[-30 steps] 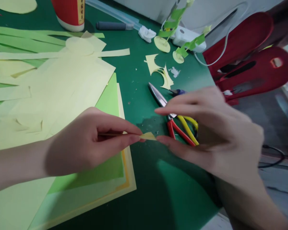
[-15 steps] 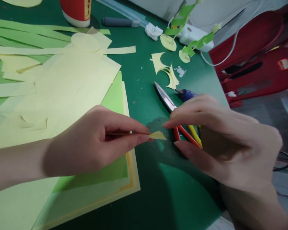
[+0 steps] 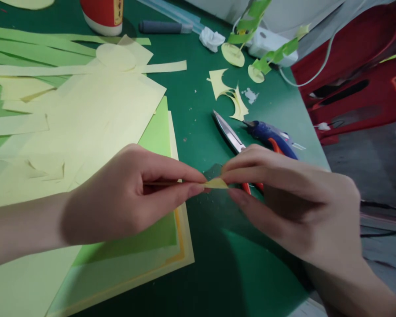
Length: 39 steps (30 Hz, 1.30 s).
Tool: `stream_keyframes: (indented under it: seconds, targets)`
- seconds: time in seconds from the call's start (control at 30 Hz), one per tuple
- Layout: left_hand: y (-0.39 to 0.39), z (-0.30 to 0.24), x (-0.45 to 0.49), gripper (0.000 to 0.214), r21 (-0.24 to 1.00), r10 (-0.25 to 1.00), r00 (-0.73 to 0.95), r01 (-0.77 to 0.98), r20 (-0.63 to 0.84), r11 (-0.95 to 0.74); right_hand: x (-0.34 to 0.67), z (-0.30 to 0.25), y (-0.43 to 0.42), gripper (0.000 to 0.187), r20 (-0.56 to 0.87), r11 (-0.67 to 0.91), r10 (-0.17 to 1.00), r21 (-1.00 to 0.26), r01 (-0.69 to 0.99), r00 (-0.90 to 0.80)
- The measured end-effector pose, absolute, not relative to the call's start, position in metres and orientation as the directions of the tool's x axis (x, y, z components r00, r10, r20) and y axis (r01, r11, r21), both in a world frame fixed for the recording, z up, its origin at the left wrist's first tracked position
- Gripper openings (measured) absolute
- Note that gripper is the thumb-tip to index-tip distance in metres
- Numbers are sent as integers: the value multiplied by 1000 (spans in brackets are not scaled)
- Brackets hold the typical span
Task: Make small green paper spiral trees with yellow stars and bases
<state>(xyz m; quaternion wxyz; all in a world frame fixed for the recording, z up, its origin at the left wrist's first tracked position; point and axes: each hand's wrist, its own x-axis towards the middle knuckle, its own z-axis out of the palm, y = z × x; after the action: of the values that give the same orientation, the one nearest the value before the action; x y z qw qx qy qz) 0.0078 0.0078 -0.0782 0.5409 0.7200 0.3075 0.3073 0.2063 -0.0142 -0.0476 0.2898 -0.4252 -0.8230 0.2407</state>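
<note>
My left hand (image 3: pixel 128 193) pinches a small pale yellow paper piece (image 3: pixel 215 183) between thumb and forefinger, its pointed tip sticking out to the right. My right hand (image 3: pixel 293 198) comes in from the right with its forefinger and thumb closing on that tip, touching it. Both hands hover just above the green table (image 3: pixel 218 264). Scissors (image 3: pixel 231 136) with red and yellow handles lie behind my right hand, handles mostly hidden by it.
Yellow and green paper sheets (image 3: pixel 86 119) and strips cover the left. A blue glue gun (image 3: pixel 272 135) lies right of the scissors. Yellow offcuts (image 3: pixel 229 92), paper flowers on discs (image 3: pixel 237 48), a red-white container (image 3: pixel 102 15), a grey marker (image 3: pixel 163 27) and a white power strip (image 3: pixel 270 44) sit at the back. Red chairs (image 3: pixel 356 88) stand beyond the table's right edge.
My right hand moved left and up from the scissors' handles, and its fingers closed on the paper tip. The glue gun came into view behind it. My left hand stayed put.
</note>
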Motion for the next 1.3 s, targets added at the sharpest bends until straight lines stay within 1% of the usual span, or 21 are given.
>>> stream_keyframes:
  seconds: [0.1,0.23,0.3,0.4,0.53,0.63,0.87,1.03,1.17,1.23,1.3]
  targets:
    - [8,-79,9,17,969,777,620,109,107,-220,206,-48,-16,27,260,508,854,-601,617,-451]
    - [10,-79,9,17,963,771,622,102,134,-249,202,-51,-18,24,369,577,816,-499,646,-444]
    - [10,-79,8,17,960,768,625,101,143,-261,200,-53,-18,21,398,599,800,-471,648,-450]
    - [10,-79,8,17,959,761,633,102,141,-263,198,-54,-18,17,380,601,799,-483,637,-466]
    - [10,-79,8,19,956,745,654,118,129,-269,198,-54,-17,19,352,599,800,-519,610,-486]
    - [11,-79,8,19,960,735,667,107,125,-260,198,-53,-17,19,364,614,788,-524,591,-496]
    - [10,-79,7,20,969,718,689,101,96,-226,199,-51,-17,16,406,668,744,-431,607,-531]
    - [11,-78,8,19,967,707,700,103,97,-235,200,-53,-18,13,385,655,754,-386,649,-532]
    - [11,-78,8,20,966,705,702,99,101,-237,200,-53,-17,13,400,681,730,-360,637,-554]
    - [11,-78,8,20,966,701,705,94,107,-241,201,-53,-18,15,391,667,743,-373,644,-543]
    - [11,-78,8,19,966,701,705,89,111,-244,203,-54,-20,19,365,620,784,-433,654,-502]
